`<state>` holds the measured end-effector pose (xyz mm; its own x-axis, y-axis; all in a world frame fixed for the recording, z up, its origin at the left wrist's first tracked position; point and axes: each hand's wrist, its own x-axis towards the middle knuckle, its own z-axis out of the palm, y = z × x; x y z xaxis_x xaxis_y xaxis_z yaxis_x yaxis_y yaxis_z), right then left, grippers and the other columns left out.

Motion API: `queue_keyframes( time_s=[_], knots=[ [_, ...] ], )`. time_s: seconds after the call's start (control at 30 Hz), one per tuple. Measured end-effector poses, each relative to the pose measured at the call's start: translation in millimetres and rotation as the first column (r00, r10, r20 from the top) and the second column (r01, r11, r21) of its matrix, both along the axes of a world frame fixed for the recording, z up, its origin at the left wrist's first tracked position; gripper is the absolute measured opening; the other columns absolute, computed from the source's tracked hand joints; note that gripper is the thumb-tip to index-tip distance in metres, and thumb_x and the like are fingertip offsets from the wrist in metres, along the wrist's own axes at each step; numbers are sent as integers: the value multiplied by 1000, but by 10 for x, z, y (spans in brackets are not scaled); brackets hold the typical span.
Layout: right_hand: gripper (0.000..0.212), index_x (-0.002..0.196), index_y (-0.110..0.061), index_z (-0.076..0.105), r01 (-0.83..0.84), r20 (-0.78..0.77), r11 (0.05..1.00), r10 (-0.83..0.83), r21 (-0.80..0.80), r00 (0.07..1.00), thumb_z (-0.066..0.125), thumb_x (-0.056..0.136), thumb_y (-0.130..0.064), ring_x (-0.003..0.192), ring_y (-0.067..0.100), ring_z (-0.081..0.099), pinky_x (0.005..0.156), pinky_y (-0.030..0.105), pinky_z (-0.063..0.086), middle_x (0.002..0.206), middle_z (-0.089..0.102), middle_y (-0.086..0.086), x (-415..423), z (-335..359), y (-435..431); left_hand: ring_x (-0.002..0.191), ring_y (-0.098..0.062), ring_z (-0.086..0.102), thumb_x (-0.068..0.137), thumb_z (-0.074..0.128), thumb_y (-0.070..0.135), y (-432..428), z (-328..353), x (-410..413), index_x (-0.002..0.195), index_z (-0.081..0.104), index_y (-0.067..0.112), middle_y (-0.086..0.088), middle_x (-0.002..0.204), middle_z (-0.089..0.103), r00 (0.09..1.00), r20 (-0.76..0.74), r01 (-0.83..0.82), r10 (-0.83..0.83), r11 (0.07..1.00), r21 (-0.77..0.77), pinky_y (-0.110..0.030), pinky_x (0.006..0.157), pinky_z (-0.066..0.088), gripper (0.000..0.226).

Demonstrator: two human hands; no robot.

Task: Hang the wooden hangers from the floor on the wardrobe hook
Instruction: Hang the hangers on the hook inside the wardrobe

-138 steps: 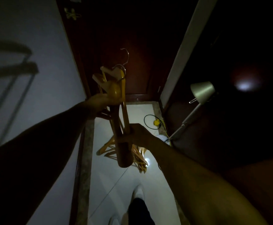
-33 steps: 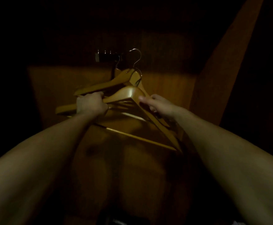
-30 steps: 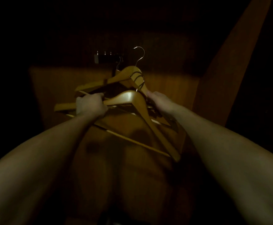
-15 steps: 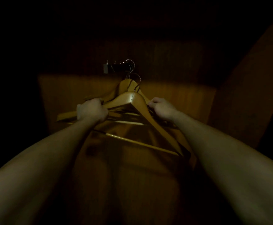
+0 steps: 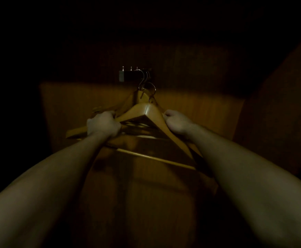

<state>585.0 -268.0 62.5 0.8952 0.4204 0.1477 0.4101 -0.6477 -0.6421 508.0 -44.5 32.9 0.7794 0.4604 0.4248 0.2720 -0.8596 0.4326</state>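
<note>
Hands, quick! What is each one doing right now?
Left hand: closed around the left arms of the wooden hangers.
Right hand: closed on the right side of the same bunch.

Home wardrobe (image 5: 208, 108): hook rail (image 5: 128, 76), wooden hangers (image 5: 147, 113)

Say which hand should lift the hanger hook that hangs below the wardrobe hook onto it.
Right hand, probably: it grips the front wooden hanger just below the seemingly unhung wire hook, which sits right of the wardrobe hook. The left hand grips the hangers farther out on their left arms.
</note>
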Motion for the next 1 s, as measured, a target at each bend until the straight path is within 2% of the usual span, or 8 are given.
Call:
queue_keyframes(
  time_s=[0.07, 0.13, 0.2, 0.33, 0.5, 0.67, 0.83, 1.0],
  knots=[
    [39, 126, -21, 59, 7, -5, 1000, -8, -20, 1000, 35, 105, -43, 113, 26, 60, 103, 49, 45, 119, 65, 4, -40, 15, -6, 87, -21, 53, 87, 51, 22, 1, -1, 11, 114, 63, 21, 5, 79, 55, 1000, 3, 0, 0, 1000, -14, -47, 98, 44, 29],
    [47, 137, -20, 54, 18, 22, 1000, -18, 6, 1000, 29, 107, -46, 127, 27, 53, 107, 39, 37, 134, 58, 4, -65, 21, -27, 91, -24, 56, 86, 51, 22, -9, 14, 17, 115, 63, 22, 2, 86, 59, 1000, 16, -1, 1, 1000, -29, -48, 98, 45, 31],
    [53, 140, -18, 51, 25, 127, 997, -34, 68, 991, 27, 106, -51, 131, 28, 48, 97, 32, 32, 138, 54, 6, -118, 22, -55, 92, -24, 57, 85, 52, 21, -23, 29, 29, 117, 63, 23, 2, 87, 60, 999, 32, 6, -4, 999, -49, -47, 98, 46, 34],
    [51, 111, -26, 56, 16, 403, 998, 12, -65, 915, 41, 92, -71, 95, 19, 59, 82, 38, 51, 104, 60, -2, -99, 53, -61, 83, -21, 57, 86, 53, 21, -21, 30, 60, 114, 63, 25, 7, 74, 55, 998, 65, 21, -16, 997, -71, -42, 93, 48, 30],
    [60, 113, -27, 50, 76, 453, 975, 28, -209, 891, 53, 81, -78, 86, 17, 60, 76, 40, 55, 96, 61, -5, -212, 156, -8, 81, -20, 55, 86, 53, 20, 13, 30, 74, 105, 62, 25, 7, 73, 54, 993, 112, 31, -22, 996, -84, -44, 96, 47, 22],
    [65, 131, -22, 39, 98, 452, 945, 56, -311, 890, 70, 84, -54, 93, 21, 62, 80, 43, 58, 110, 60, 0, -251, 174, 24, 86, -21, 54, 84, 54, 21, 46, 90, 112, 96, 58, 27, 3, 80, 59, 990, 132, 61, -54, 997, -51, -42, 95, 39, 14],
    [61, 137, -22, 33, 131, 420, 979, -54, -156, 906, 68, 90, -36, 94, 27, 67, 79, 46, 61, 115, 62, 7, -266, 210, 85, 80, -22, 57, 84, 55, 19, -4, 159, 191, 90, 57, 26, 4, 74, 57, 984, 158, 97, -82, 991, -88, -43, 92, 46, 9],
    [57, 137, -20, 36, 199, 429, 973, -132, -116, 894, 68, 91, -32, 97, 26, 67, 81, 44, 60, 116, 63, 7, -261, 281, 144, 87, -25, 61, 84, 66, 32, 66, 247, 270, 95, 54, 26, 1, 87, 61, 985, 128, 126, -115, 989, -83, -43, 88, 51, 17]
  ],
)
